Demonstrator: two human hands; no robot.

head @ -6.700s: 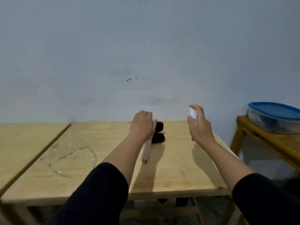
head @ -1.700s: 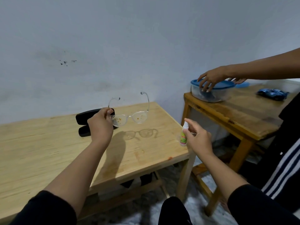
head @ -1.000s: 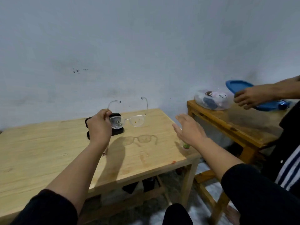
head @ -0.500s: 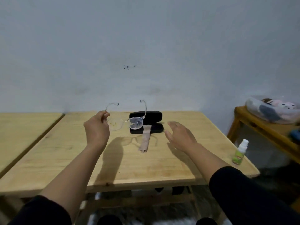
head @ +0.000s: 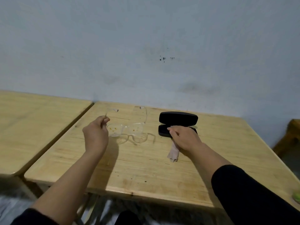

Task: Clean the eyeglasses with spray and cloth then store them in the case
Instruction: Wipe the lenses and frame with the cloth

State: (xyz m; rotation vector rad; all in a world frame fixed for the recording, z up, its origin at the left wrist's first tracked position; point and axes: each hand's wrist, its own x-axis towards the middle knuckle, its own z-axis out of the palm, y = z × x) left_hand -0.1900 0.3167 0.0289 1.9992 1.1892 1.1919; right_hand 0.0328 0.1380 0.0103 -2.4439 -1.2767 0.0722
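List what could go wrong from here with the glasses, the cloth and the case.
1. The left hand pinches the eyeglasses by one temple only, lifted above the table; they could twist or drop.
2. Yellowish specks sit on both lenses; rubbing them with the cloth might scratch or smear.
3. The right hand takes the cloth right at the open case; pulling it might drag the case along.

Both forearms reach forward from dark sleeves pushed up toward the elbows. The left hand (head: 95,135) is raised, its fingers curled with thumb and forefinger pinching (knuckles toward the camera). The right hand (head: 185,138) lies lower, palm down, its fingers seemingly bent in a grasp, though their tips are hidden.
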